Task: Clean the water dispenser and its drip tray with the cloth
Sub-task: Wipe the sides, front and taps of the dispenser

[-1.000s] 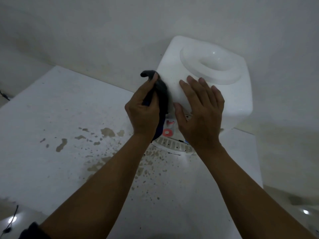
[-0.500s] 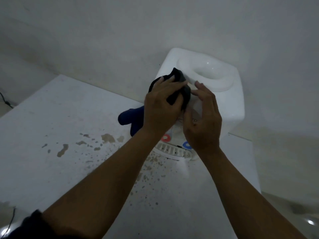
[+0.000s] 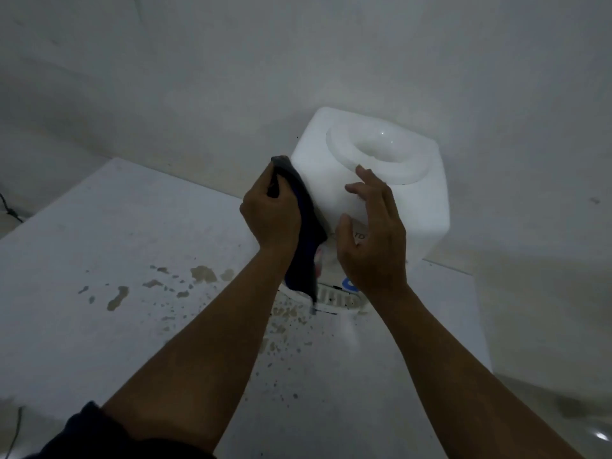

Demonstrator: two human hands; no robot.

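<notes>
Head view: white water dispenser stands at the back of the counter, against the wall, with its slotted drip tray at the front foot. Both hands partly hide its front panel. The left hand grips a dark cloth against the dispenser's left front edge; the cloth hangs down to the tray. The right hand rests open on the front. Between thumb and palm, letters "TD" show. Brown stains spot the counter beside the tray.
</notes>
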